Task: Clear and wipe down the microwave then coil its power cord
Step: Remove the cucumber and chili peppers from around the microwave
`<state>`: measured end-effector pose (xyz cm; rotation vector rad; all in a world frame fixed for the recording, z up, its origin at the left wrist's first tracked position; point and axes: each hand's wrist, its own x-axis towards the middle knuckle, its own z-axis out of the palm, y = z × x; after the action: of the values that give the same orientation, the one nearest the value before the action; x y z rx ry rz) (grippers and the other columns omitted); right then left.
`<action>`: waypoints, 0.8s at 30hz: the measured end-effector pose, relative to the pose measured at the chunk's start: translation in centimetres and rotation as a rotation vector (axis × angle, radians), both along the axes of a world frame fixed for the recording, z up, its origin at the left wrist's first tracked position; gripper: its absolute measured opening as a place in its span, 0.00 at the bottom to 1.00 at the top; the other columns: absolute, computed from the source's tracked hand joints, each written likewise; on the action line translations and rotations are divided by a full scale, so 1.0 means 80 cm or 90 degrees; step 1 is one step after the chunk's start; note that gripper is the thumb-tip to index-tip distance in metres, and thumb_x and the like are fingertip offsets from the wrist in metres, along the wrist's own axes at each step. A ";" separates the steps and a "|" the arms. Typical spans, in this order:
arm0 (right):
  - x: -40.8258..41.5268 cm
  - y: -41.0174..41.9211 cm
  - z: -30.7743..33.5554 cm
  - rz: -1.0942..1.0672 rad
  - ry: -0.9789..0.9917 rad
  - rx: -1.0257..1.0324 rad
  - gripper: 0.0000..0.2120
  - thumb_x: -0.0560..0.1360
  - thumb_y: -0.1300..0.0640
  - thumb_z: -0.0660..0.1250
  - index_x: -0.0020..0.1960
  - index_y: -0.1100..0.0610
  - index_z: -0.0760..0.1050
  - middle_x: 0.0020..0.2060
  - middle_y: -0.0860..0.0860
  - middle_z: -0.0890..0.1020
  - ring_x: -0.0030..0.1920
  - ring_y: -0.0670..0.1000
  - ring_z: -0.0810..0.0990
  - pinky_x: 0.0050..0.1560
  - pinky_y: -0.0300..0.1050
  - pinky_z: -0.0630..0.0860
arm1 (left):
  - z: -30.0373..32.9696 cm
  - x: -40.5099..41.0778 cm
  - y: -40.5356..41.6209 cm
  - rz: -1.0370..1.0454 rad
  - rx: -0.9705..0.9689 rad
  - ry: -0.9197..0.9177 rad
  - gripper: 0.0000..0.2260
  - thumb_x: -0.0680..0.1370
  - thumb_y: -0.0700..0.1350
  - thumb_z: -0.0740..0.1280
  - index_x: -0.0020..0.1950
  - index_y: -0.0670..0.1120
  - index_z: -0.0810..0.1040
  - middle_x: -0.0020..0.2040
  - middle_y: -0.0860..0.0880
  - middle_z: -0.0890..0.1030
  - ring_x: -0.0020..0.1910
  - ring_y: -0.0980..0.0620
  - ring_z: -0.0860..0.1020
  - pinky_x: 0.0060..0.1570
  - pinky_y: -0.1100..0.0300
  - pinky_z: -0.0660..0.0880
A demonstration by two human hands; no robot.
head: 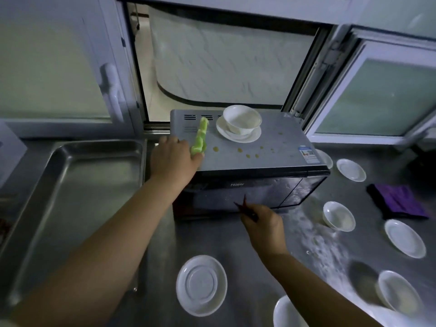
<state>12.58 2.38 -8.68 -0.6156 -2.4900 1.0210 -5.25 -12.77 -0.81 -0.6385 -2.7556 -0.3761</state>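
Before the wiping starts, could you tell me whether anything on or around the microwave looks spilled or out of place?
Yes. Brownish drops dot the microwave top, where a bowl sits on a saucer. White powder is strewn on the counter to its right.

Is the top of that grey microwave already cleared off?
No, a white bowl on a white saucer and a green object sit on the grey microwave.

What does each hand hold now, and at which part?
The left hand grips the green object by its near end. The right hand pinches thin dark-red sticks low down; their tips stick out.
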 end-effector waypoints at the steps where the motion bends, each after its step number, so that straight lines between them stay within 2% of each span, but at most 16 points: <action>1: -0.001 0.002 0.004 -0.014 0.006 -0.036 0.03 0.71 0.63 0.71 0.45 0.58 0.82 0.34 0.51 0.81 0.34 0.47 0.78 0.35 0.38 0.74 | 0.001 -0.002 0.006 0.012 -0.027 -0.005 0.22 0.76 0.60 0.59 0.49 0.41 0.78 0.49 0.41 0.78 0.50 0.41 0.73 0.40 0.53 0.65; 3: -0.001 0.006 0.011 -0.028 0.018 -0.107 0.06 0.71 0.62 0.72 0.38 0.52 0.79 0.29 0.47 0.78 0.29 0.42 0.75 0.30 0.34 0.71 | 0.001 -0.001 0.018 0.038 -0.045 -0.022 0.22 0.75 0.61 0.60 0.49 0.41 0.77 0.48 0.41 0.78 0.49 0.42 0.73 0.39 0.54 0.64; 5: 0.003 0.013 0.014 -0.026 0.026 -0.145 0.11 0.71 0.62 0.72 0.35 0.49 0.75 0.27 0.48 0.77 0.26 0.42 0.73 0.30 0.38 0.72 | 0.003 0.003 0.026 0.064 -0.030 -0.042 0.19 0.74 0.59 0.64 0.46 0.42 0.76 0.46 0.42 0.79 0.43 0.44 0.72 0.36 0.55 0.62; 7: 0.009 0.020 0.019 -0.022 0.023 -0.153 0.10 0.71 0.60 0.72 0.35 0.49 0.76 0.27 0.49 0.78 0.26 0.43 0.73 0.31 0.43 0.73 | 0.006 0.010 0.033 0.093 0.004 -0.071 0.15 0.73 0.55 0.66 0.45 0.42 0.74 0.44 0.42 0.79 0.38 0.47 0.68 0.34 0.56 0.62; 9: 0.015 0.027 0.020 -0.019 0.015 -0.127 0.08 0.71 0.59 0.73 0.36 0.48 0.77 0.28 0.47 0.78 0.28 0.42 0.73 0.31 0.41 0.71 | 0.010 0.016 0.037 0.117 0.042 -0.094 0.14 0.73 0.52 0.68 0.46 0.42 0.73 0.43 0.42 0.78 0.36 0.47 0.67 0.33 0.56 0.63; 12: 0.023 0.036 0.022 -0.017 0.014 -0.091 0.02 0.70 0.56 0.73 0.41 0.51 0.80 0.33 0.48 0.80 0.33 0.45 0.77 0.34 0.44 0.73 | 0.016 0.028 0.033 0.142 0.096 -0.111 0.13 0.74 0.51 0.67 0.47 0.41 0.74 0.42 0.43 0.76 0.36 0.47 0.69 0.30 0.58 0.63; 15: 0.024 0.040 0.019 0.005 0.012 -0.078 0.03 0.70 0.56 0.74 0.42 0.53 0.80 0.36 0.50 0.80 0.36 0.48 0.78 0.35 0.46 0.75 | 0.017 0.047 0.014 0.150 0.132 -0.097 0.12 0.75 0.50 0.65 0.48 0.41 0.73 0.42 0.44 0.71 0.39 0.44 0.70 0.32 0.55 0.63; 17: 0.020 0.036 0.018 0.039 0.018 -0.087 0.04 0.70 0.57 0.74 0.40 0.51 0.79 0.34 0.48 0.79 0.34 0.45 0.77 0.33 0.40 0.72 | 0.014 0.067 -0.007 0.144 0.175 -0.075 0.09 0.74 0.48 0.65 0.46 0.42 0.72 0.42 0.47 0.67 0.39 0.46 0.68 0.33 0.55 0.62; 19: 0.012 0.023 0.016 0.079 0.024 -0.096 0.05 0.70 0.58 0.74 0.38 0.51 0.78 0.31 0.45 0.78 0.32 0.41 0.76 0.30 0.32 0.68 | 0.009 0.088 -0.034 0.146 0.208 -0.068 0.07 0.73 0.46 0.66 0.46 0.43 0.72 0.42 0.48 0.68 0.38 0.47 0.68 0.34 0.55 0.62; 22: -0.003 -0.011 0.015 0.142 0.017 -0.107 0.03 0.70 0.57 0.74 0.40 0.54 0.80 0.32 0.47 0.79 0.33 0.40 0.76 0.32 0.30 0.67 | 0.000 0.120 -0.084 0.162 0.258 -0.096 0.06 0.73 0.47 0.67 0.44 0.46 0.72 0.42 0.49 0.73 0.38 0.46 0.72 0.33 0.57 0.64; 24: -0.013 -0.040 0.017 0.186 0.015 -0.114 0.04 0.70 0.57 0.74 0.40 0.56 0.80 0.33 0.49 0.80 0.34 0.43 0.76 0.34 0.33 0.68 | -0.009 0.139 -0.122 0.180 0.289 -0.114 0.06 0.73 0.47 0.67 0.43 0.48 0.72 0.38 0.50 0.74 0.36 0.46 0.73 0.31 0.57 0.65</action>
<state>11.57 -0.86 -7.31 -0.2907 -2.5347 1.3600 5.85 -22.49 -1.52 -0.1045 -2.7227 -0.9892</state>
